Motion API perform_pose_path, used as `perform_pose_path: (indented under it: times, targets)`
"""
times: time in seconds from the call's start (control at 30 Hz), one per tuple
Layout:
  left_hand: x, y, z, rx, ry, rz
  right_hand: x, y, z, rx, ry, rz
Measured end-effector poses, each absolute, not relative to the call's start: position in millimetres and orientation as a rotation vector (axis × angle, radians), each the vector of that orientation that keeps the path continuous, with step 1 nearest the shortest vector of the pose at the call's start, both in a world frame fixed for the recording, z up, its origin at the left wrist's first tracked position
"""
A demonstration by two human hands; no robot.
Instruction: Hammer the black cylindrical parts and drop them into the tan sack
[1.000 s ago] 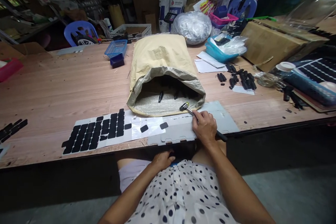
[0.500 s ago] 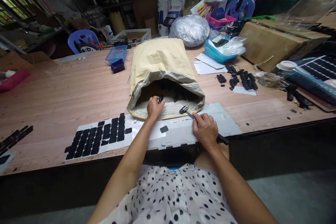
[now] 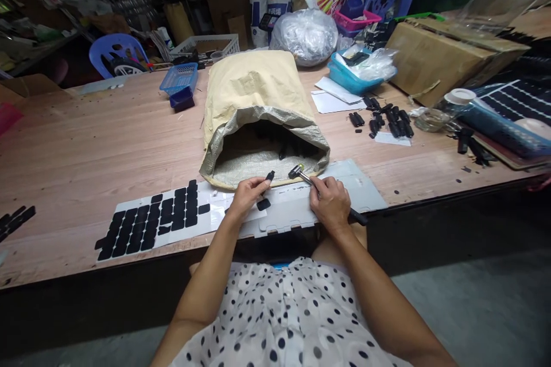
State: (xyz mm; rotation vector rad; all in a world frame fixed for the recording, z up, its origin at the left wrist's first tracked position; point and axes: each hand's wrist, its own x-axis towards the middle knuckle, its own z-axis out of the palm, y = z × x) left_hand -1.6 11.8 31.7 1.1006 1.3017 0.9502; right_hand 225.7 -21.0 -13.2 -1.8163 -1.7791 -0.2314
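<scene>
Between thumb and fingers, my left hand (image 3: 246,199) pinches a small black plastic part (image 3: 270,175) just in front of the sack's mouth. My right hand (image 3: 330,204) is wrapped round the handle of a small hammer (image 3: 305,175), its head resting near the sack's lip. The cream woven sack (image 3: 258,77) lies on its side, mouth facing me, with dark pieces partly visible inside. Below my left fingers a black rounded patch (image 3: 263,205) lies on the pale board (image 3: 297,212). To the left, a white sheet (image 3: 205,221) carries rows of black patches (image 3: 133,228).
Loose black parts (image 3: 400,123) and white papers (image 3: 336,100) lie to the right of the sack. Behind them stand a teal basket (image 3: 357,77) and a cardboard box (image 3: 434,63). Blue baskets (image 3: 178,80) sit left of the sack. The table's front edge runs close to me.
My left hand has drawn back from the sack's mouth toward me, bringing the black part with it over the board. My right hand keeps its grip on the hammer. The view has shifted slightly.
</scene>
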Motion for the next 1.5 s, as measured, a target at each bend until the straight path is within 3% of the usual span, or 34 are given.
perform_pose_path:
  times: [0.5,0.83,1.23,1.5]
  targets:
    - [-0.1,-16.5,32.6,0.925,1.171,0.841,228.5,-18.4,-16.5,-1.867,-1.803,-0.269]
    - [2.5,-9.7,19.9,1.830,1.567,0.729,228.4,-19.0,-14.3,-1.879,-1.804,-0.240]
    - [15.7,-12.7,15.9,1.936,1.707,0.686,233.9,-18.2,-13.1,-1.848,-1.799,-0.221]
    - [17.3,-7.7,18.5,1.887,1.697,0.643,224.1,-50.3,7.8,-1.520,-1.736,0.094]
